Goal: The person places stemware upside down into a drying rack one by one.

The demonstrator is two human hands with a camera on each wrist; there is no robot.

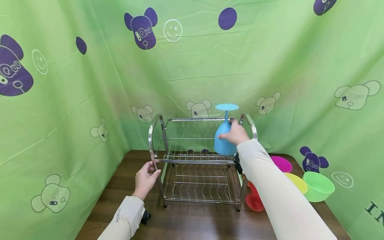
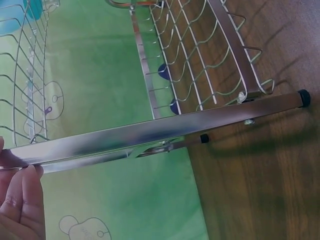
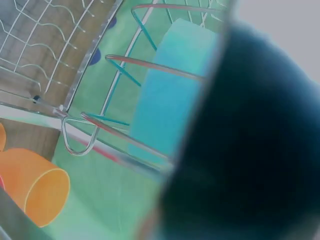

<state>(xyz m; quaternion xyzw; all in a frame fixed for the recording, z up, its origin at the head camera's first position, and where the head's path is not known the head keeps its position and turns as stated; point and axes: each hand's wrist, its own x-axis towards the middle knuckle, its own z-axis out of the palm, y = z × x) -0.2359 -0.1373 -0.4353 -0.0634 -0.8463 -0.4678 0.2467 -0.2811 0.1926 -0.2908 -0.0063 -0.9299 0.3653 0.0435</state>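
Right grip pinches an inverted blue plastic-looking goblet at the upper tier of a silver metal rack (left grip pinches its side post); off-balance release could topple the goblet.

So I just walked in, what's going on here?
A person is handling a blue goblet at a metal dish rack. The right grip holds the goblet upside down at the right end of the upper tier; I can't tell if its rim rests on the wires. The left grip holds the rack's left post. A red goblet and magenta, yellow and green cups are to the rack's right.
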